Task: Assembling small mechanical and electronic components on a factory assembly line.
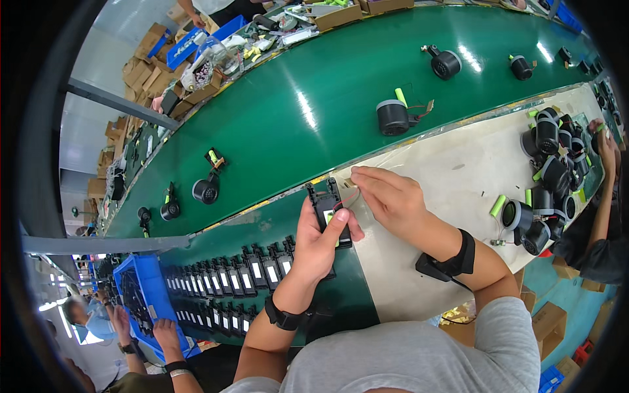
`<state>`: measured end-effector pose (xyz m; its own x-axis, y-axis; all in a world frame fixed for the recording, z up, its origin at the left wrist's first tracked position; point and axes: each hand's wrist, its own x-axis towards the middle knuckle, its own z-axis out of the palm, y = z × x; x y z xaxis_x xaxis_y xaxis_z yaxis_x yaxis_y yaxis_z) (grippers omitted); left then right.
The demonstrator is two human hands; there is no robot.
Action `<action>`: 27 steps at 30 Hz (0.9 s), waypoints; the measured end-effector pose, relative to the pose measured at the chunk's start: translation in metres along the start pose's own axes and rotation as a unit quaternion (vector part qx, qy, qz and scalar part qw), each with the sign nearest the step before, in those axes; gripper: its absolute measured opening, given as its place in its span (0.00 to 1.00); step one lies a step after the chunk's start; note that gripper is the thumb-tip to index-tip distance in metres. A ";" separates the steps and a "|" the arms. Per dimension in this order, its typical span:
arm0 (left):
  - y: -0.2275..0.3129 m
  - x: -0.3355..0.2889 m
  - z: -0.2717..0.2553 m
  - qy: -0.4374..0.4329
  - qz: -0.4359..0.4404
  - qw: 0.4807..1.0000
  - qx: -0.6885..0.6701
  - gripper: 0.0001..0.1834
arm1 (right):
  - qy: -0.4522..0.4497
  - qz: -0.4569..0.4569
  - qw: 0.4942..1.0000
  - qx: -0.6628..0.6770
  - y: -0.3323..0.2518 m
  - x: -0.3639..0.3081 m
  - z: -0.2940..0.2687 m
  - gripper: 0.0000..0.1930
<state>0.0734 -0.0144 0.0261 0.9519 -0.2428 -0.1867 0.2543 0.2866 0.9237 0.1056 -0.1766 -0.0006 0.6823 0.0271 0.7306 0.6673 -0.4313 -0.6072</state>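
My left hand (319,239) is wrapped round a black plastic housing (320,199), holding it tilted above the green work surface. My left thumb presses against a yellow-green battery cell in the housing, and the cell is partly covered. From the housing a thin red wire (345,200) runs to my right hand (392,200). The fingers of my right hand are pinched together at the wire's end, just right of the housing. A small tan piece shows by those fingertips, too small to make out.
Rows of black housings with white labels (254,270) lie at my left, beside a blue bin (145,278). Black round motor units (393,118) sit on the green conveyor (275,131); more are piled at right (553,173). Co-workers' hands (167,335) show at both sides.
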 end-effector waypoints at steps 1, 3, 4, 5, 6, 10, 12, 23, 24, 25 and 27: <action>0.000 -0.001 0.001 -0.004 0.001 0.999 -0.036 0.14 | -0.001 0.021 1.000 0.016 -0.004 0.002 -0.001 0.13; 0.002 -0.002 0.004 0.005 0.002 0.998 -0.063 0.14 | -0.008 0.063 0.997 0.045 -0.013 0.006 -0.006 0.13; 0.004 -0.001 0.006 0.017 0.001 0.999 -0.050 0.14 | -0.003 0.056 0.997 0.060 -0.016 0.006 -0.007 0.13; 0.007 0.000 0.010 0.029 0.000 0.999 -0.038 0.14 | 0.001 0.049 0.996 0.075 -0.017 0.006 -0.008 0.13; 0.012 0.000 0.015 0.044 -0.009 0.999 -0.018 0.13 | 0.005 0.042 0.995 0.090 -0.018 0.007 -0.008 0.13; 0.007 0.000 0.018 0.039 0.064 0.997 0.031 0.12 | -0.003 -0.039 0.994 0.098 -0.015 0.008 -0.010 0.12; 0.008 -0.001 0.020 0.035 0.079 0.994 0.067 0.12 | -0.009 -0.037 0.993 0.114 -0.016 0.011 -0.011 0.12; 0.016 -0.009 0.020 0.007 0.127 0.960 0.251 0.17 | -0.020 -0.036 0.995 0.096 -0.014 0.007 -0.009 0.12; 0.020 -0.010 0.023 0.007 0.159 0.941 0.299 0.18 | -0.023 -0.032 0.995 0.094 -0.016 0.007 -0.009 0.13; 0.022 -0.010 0.024 0.007 0.191 0.919 0.346 0.18 | -0.026 -0.029 0.995 0.093 -0.017 0.008 -0.010 0.13; 0.020 -0.009 0.025 0.016 0.206 0.905 0.371 0.18 | -0.024 -0.036 0.997 0.071 -0.020 0.009 -0.010 0.13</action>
<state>0.0654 -0.0292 0.0549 0.9470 -0.2274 0.2267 -0.2978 -0.3582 0.8849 0.0956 -0.1766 0.0207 0.6428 0.0979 0.7598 0.7478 -0.2954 -0.5946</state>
